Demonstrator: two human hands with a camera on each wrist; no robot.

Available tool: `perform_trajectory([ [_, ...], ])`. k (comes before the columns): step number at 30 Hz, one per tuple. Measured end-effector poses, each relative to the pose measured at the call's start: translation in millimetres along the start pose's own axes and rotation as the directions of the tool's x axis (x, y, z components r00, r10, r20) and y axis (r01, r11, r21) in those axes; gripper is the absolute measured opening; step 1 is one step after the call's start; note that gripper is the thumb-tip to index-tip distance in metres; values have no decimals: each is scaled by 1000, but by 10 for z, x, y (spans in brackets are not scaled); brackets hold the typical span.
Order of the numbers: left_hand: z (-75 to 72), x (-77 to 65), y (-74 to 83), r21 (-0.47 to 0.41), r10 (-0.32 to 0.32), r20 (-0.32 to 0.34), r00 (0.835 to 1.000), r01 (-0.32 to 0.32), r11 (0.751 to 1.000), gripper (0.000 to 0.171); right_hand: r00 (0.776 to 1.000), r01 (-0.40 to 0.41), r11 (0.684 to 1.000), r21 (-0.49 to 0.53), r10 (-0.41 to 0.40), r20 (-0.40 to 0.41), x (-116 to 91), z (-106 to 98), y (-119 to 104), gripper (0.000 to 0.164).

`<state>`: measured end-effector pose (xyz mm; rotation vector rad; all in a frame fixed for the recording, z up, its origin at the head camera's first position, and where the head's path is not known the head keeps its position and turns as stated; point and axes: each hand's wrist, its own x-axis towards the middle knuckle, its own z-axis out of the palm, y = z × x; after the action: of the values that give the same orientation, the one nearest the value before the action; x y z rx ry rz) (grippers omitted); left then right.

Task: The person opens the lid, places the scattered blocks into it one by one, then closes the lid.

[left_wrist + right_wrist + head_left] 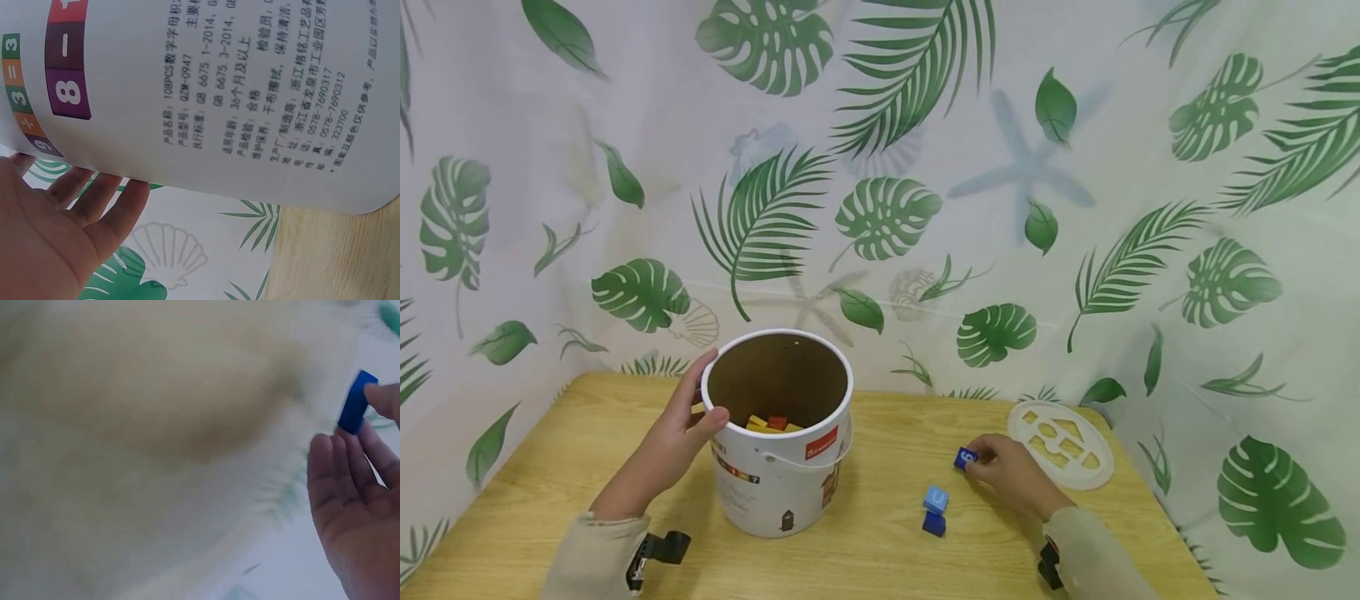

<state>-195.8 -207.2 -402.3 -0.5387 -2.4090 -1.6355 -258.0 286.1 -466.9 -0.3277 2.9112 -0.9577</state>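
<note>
A white bucket (778, 492) stands upright on the table with several yellow blocks (765, 427) and a red block (777, 422) inside. My left hand (673, 442) holds its left side, the thumb over the rim and the fingers along the outer wall; the left wrist view shows these fingers (128, 209) against the printed side. To the right, my right hand (1011, 475) pinches a dark blue block (966, 458) with a pale numeral between thumb and fingers. The same block (356, 403) shows edge-on in the right wrist view. Nearer me lie a light blue U block (936, 499) and another dark blue block (934, 524).
A white lid with cut-out shapes (1101, 473) lies on the table behind my right hand. The wooden table (880, 558) meets a leaf-patterned curtain (895, 333) at its back and sides. The bucket's wire handle (808, 464) hangs down in front.
</note>
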Motion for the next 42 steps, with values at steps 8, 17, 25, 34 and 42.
perform_trajectory([
  [8, -12, -14, -52, 13, 10, -12, 1000, -9, 1000, 75, 964, 216, 966, 145, -186, -191, 250, -151, -814, 30],
  [17, 14, 14, -91, 6, 20, -5, 1000, -20, 1000, 74, 878, 470, 832, 294, -409, -249, 377, -55, -1853, 27],
  [25, 32, 17, -72, 4, 19, -3, 1000, -19, 1000, 75, 775, 625, 779, 52, -612, -154, 435, 126, -2363, 27],
  [34, 20, 9, -33, 15, 12, -5, 1000, -12, 1000, 75, 850, 517, 848, 116, -525, 51, 529, 185, -2598, 25],
  [42, 11, 8, -22, 21, 8, -10, 1000, -8, 1000, 75, 854, 507, 853, 125, -516, 60, 513, 185, -2611, 25],
])
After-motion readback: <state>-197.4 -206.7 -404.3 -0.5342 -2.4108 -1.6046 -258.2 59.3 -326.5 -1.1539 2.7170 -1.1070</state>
